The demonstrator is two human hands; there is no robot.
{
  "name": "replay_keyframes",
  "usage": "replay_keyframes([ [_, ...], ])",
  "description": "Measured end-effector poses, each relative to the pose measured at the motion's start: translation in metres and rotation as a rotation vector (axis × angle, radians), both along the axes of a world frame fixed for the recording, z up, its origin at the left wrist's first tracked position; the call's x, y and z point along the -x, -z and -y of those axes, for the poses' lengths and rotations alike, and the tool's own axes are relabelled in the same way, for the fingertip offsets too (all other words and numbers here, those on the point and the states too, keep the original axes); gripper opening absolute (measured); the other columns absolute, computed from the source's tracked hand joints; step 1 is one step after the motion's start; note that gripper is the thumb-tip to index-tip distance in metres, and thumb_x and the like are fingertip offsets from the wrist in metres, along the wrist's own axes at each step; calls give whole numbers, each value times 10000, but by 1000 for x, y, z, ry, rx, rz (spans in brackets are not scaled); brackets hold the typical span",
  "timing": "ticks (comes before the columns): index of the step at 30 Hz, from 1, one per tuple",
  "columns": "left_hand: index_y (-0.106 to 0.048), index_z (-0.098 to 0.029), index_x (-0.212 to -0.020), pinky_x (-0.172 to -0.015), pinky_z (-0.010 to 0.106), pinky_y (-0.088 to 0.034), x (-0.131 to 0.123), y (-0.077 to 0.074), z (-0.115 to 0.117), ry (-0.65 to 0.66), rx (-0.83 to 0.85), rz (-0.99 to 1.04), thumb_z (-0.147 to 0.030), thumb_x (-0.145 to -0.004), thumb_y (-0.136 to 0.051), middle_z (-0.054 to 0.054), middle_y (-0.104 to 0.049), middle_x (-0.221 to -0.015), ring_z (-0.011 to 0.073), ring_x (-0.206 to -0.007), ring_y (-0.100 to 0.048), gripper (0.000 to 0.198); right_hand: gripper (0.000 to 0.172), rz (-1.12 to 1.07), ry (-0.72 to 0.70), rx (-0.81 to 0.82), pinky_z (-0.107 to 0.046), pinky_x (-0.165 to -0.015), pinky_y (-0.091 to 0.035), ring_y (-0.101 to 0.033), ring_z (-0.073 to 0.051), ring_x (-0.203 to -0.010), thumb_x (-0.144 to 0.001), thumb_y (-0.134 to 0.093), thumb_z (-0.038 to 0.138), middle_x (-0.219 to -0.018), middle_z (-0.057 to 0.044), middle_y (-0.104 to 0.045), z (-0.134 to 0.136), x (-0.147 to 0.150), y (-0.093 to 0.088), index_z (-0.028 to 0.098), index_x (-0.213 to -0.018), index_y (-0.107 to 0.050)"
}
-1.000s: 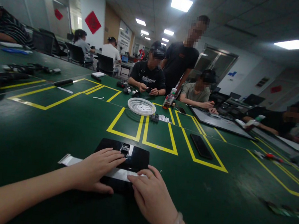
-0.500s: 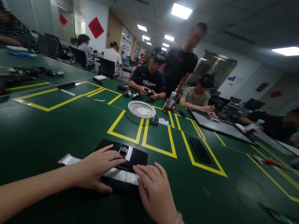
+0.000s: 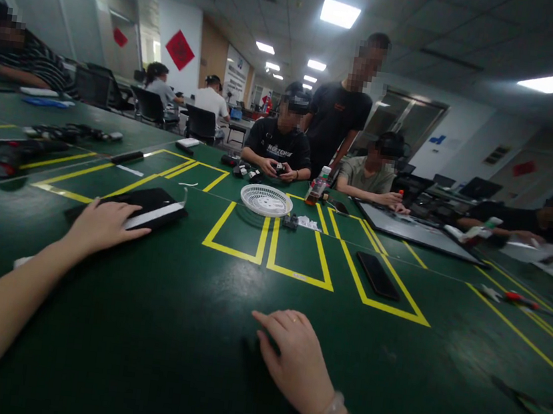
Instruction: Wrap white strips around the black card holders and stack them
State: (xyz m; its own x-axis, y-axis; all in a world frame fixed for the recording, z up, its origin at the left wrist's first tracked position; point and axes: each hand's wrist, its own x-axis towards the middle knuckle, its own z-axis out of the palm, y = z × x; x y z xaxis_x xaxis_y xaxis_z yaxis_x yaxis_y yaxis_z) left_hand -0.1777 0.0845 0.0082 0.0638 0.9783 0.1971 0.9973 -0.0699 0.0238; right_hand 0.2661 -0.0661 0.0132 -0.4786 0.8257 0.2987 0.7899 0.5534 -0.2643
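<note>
My left hand point(image 3: 100, 226) lies flat with its fingers stretched out on a black flat panel point(image 3: 148, 203) that carries a white strip, far out to the left on the green table point(image 3: 181, 329). My right hand point(image 3: 291, 356) rests palm down on the bare table near the front, fingers loosely curled and holding nothing I can see. A bracelet sits on that wrist. The two hands are far apart.
A white round basket point(image 3: 264, 199) stands mid-table inside yellow taped boxes. A black phone point(image 3: 378, 274) lies to the right. Small black parts point(image 3: 289, 220) sit behind the basket. Several people sit and stand across the table. Dark tools point(image 3: 11, 154) lie at far left.
My left hand has slid the black panel from in front of me far out to the left. My right hand has come off the panel and now rests on the table.
</note>
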Motion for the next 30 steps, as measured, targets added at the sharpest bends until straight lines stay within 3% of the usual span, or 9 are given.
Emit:
replay_keyframes([
  [3,-508,14,-1372,-1004,630,-310,31,2,1,-105,37,9,-658,-918,-448,286,-534,-1316,460,-1186,-496,813,361,18,5,-2,-418,-910,-466,-627,-210,-937,-912,-535,118,-1018,-44,-699,-1,0,1,250,-1234,-630],
  [6,-514,3,-1370,-1004,623,-322,48,7,1,-157,65,18,-677,-909,-452,275,-538,-1316,452,-1183,-502,824,362,26,0,-7,-415,-896,-470,-627,-213,-929,-905,-546,115,-1011,-50,-697,-1,-1,1,247,-1231,-633],
  [10,-532,5,-1348,-1050,641,-275,56,16,-7,-169,67,36,-674,-884,-496,262,-510,-1354,442,-1250,-447,823,353,30,0,-2,-409,-886,-475,-628,-206,-925,-907,-550,119,-1009,-46,-695,-1,-1,1,246,-1226,-633],
  [14,-602,4,-1266,-912,617,-423,57,24,-13,-178,38,88,-687,-843,-535,289,-497,-1340,488,-1186,-474,813,334,29,1,4,-414,-883,-471,-627,-209,-920,-915,-543,127,-1007,-45,-693,-2,-1,2,248,-1212,-638],
  [17,-664,19,-1157,-769,603,-458,59,29,-14,-159,-18,148,-713,-830,-486,310,-580,-1165,498,-1017,-562,822,326,29,5,4,-416,-881,-467,-627,-214,-922,-919,-541,135,-1001,-43,-694,-2,-1,3,250,-1207,-641],
  [21,-728,-34,-861,-873,524,-382,59,35,-19,-14,-164,236,-736,-727,-482,190,-648,-767,423,-1025,-590,756,325,31,11,5,-410,-869,-467,-623,-213,-916,-921,-538,137,-1002,-45,-692,-2,-1,1,250,-1208,-642],
  [25,-733,-102,-853,-952,473,-321,36,38,-23,210,-299,323,-764,-713,-367,107,-630,-705,348,-1097,-570,770,335,15,4,11,-419,-894,-466,-620,-212,-933,-920,-541,137,-1014,-42,-692,-2,-1,0,256,-1219,-634],
  [27,-733,-104,-982,-939,444,-367,11,35,-19,317,-297,357,-737,-777,-355,107,-659,-817,302,-1032,-597,765,338,-4,8,-1,-421,-922,-462,-617,-211,-984,-913,-557,137,-1061,-44,-688,-2,-1,0,259,-1219,-629],
  [30,-682,-131,-1189,-870,373,-472,-41,21,1,495,-174,365,-609,-884,-476,110,-666,-1039,242,-938,-624,603,264,-29,5,-39,-445,-1012,-417,-580,-221,-1134,-895,-603,159,-1210,-52,-654,0,-1,0,264,-1133,-648],
])
